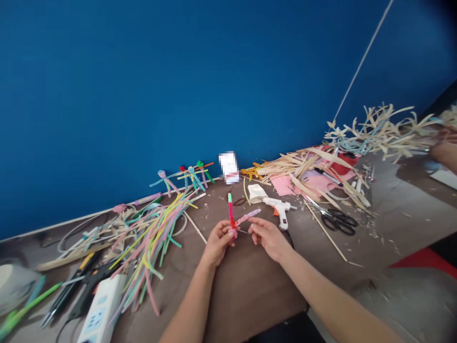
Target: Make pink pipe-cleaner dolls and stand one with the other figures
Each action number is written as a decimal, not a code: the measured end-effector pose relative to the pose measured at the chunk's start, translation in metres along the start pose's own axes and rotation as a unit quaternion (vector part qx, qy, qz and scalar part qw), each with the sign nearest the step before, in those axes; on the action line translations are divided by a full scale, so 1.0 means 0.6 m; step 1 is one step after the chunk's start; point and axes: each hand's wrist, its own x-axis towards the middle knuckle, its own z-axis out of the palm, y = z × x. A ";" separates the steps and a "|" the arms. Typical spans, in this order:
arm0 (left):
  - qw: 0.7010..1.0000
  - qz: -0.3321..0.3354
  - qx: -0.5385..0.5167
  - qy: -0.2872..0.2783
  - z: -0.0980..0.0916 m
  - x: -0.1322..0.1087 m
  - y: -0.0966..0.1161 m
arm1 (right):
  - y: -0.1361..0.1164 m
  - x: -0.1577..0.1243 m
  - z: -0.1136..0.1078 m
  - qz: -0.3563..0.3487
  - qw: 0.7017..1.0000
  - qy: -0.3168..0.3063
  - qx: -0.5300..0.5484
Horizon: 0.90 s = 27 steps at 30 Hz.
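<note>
My left hand [218,242] is closed around the lower end of a red pipe cleaner with a green tip [231,211], which stands nearly upright over the brown table [246,281]. My right hand [267,237] pinches a thin wire end beside it. A pale pink pipe cleaner [247,217] is coiled onto the same piece and slants up to the right between both hands. A white hot glue gun [280,208] lies just beyond my right hand.
A loose bundle of coloured pipe cleaners [153,238] lies left. Small pipe-cleaner figures [185,178] stand against the blue wall. Black scissors [337,221], a wooden stick [326,233] and dry leaf strips [321,171] lie right. A white power strip [98,312] and pliers [67,290] sit near left. Another person's hand [444,150] shows far right.
</note>
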 end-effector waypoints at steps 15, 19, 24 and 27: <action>0.958 0.037 0.277 0.058 0.035 -0.047 0.005 | 0.002 -0.007 0.008 -0.026 0.993 0.045 -0.110; 0.922 0.072 0.372 0.082 0.033 -0.060 0.010 | 0.007 -0.010 0.010 -0.008 0.992 0.035 -0.118; 0.975 0.008 0.174 0.137 0.043 -0.066 0.028 | 0.003 -0.017 0.001 0.025 0.999 0.015 -0.029; 0.990 -0.027 0.013 0.141 0.055 -0.072 0.034 | 0.004 -0.023 0.000 0.034 0.999 0.011 0.018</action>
